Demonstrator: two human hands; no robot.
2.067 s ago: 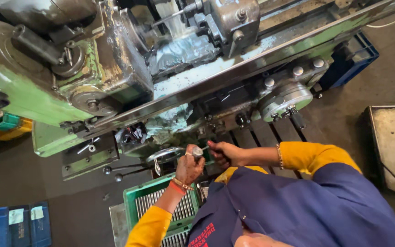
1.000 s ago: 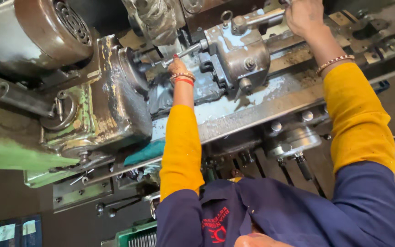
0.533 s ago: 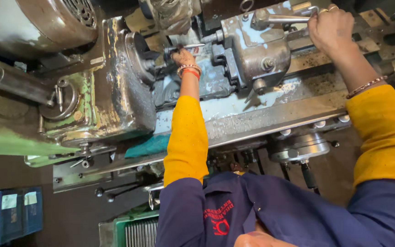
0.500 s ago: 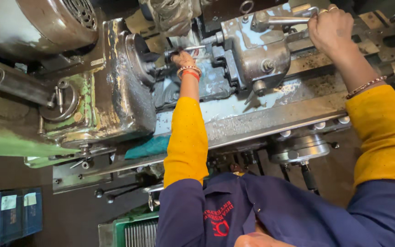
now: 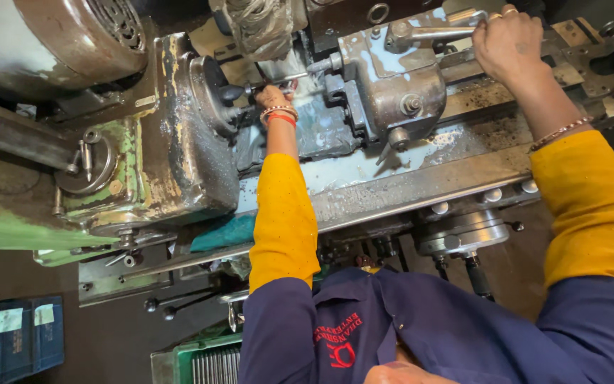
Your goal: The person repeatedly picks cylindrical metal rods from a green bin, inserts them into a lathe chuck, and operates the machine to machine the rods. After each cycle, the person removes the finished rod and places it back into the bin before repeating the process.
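Your left hand [image 5: 273,96] reaches in by the chuck [image 5: 211,92], fingers pinched on a thin rod [image 5: 286,78] that lies between the chuck and the turret [image 5: 392,89]. Your right hand [image 5: 509,43] is wrapped around the lever [image 5: 438,32] on top. Keep the rod level and in line with the chuck's centre, and keep your sleeve [image 5: 282,213] off the chuck. The rod's long axis runs left to right along the bed [image 5: 406,188], one end toward the chuck

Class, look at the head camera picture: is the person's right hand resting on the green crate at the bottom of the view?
No. The right hand grips a metal lever on top of the lathe, far from the green crate at the bottom edge.
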